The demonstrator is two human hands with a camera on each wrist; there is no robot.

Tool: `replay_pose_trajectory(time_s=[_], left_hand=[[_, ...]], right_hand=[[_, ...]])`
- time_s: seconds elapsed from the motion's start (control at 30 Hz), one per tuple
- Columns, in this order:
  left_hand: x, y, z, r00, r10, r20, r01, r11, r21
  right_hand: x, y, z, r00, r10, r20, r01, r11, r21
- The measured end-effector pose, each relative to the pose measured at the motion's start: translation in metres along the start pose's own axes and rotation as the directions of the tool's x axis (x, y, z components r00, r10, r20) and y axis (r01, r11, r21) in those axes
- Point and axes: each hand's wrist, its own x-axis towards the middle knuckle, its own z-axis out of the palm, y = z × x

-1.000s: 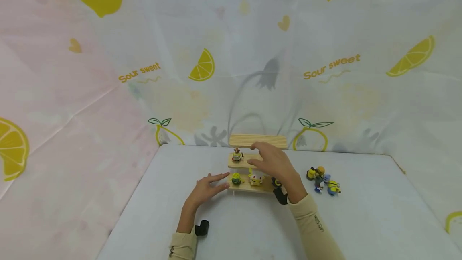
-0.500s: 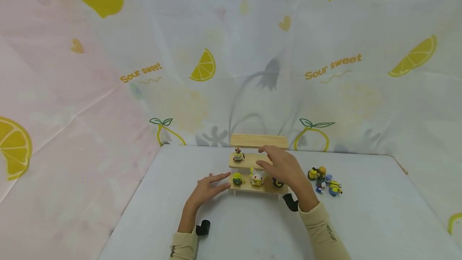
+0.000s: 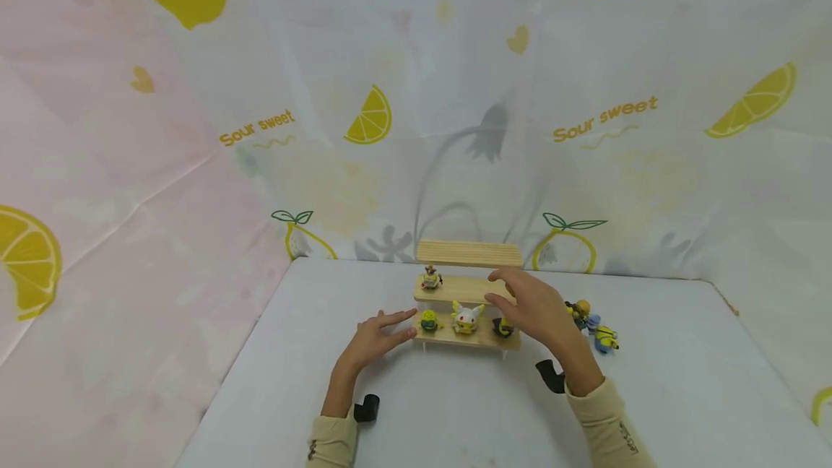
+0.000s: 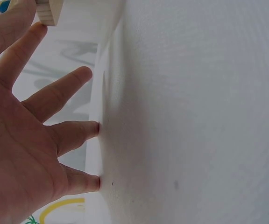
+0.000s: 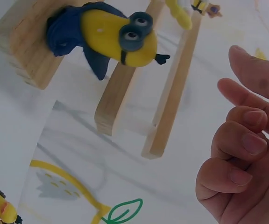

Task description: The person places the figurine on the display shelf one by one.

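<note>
A pale wooden three-tiered shelf (image 3: 468, 253) is set between the hands, its long axis running crosswise. Its left end is touched by a fingertip of the left hand (image 3: 373, 341), whose fingers are straight and spread around nothing. By the right hand (image 3: 544, 310), near the right end, nothing is grasped either: thumb and forefinger are parted, the others curled. Small yellow, blue and brown toy figurines (image 3: 594, 321) are clustered just beyond it, far from the left hand. Along the middle board (image 3: 468, 288), room is left rightward of a small hatted figurine (image 3: 430, 279); the lower right edge is occupied by a goggled yellow figurine in blue (image 5: 118, 37).
</note>
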Motion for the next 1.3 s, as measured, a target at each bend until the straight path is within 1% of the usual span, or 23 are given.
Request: replay_pose_trajectory(time_s=[0.17,0.23,0.37,0.5,0.67,0.9,1.07,1.3], left_hand=[[0.001,-0.001,0.000,1.000,0.006,-0.002,-0.006,1.000,0.005],[0.002,-0.001,0.001,1.000,0.004,-0.001,-0.004,1.000,0.005],[0.002,0.000,0.001,1.000,0.006,-0.002,-0.006,1.000,0.004],[0.002,0.002,0.001,1.000,0.023,0.001,-0.023,1.000,-0.013],[0.001,0.002,0.000,0.999,0.032,0.005,-0.032,0.999,-0.022],[0.000,0.001,0.001,1.000,0.009,0.010,-0.009,1.000,-0.024],[0.001,0.003,0.001,1.000,0.011,0.008,-0.011,1.000,-0.014],[0.000,0.002,0.000,1.000,0.010,0.003,-0.010,1.000,-0.014]], right_hand=[[-0.007,0.008,-0.003,0.998,-0.033,-0.048,0.032,0.999,-0.012],[-0.011,0.012,-0.004,0.998,-0.034,-0.059,0.033,0.999,-0.018],[-0.017,0.021,-0.006,0.997,-0.014,-0.070,0.012,0.999,-0.031],[-0.023,0.030,-0.009,0.997,0.017,-0.070,-0.020,0.999,-0.034],[-0.031,0.042,-0.011,0.996,0.024,-0.080,-0.028,0.998,-0.049],[-0.043,0.057,-0.012,0.996,0.072,-0.056,-0.076,0.995,-0.065],[-0.052,0.069,-0.014,0.993,0.118,-0.028,-0.120,0.989,-0.082],[-0.062,0.084,-0.017,0.990,0.138,-0.007,-0.138,0.987,-0.088]])
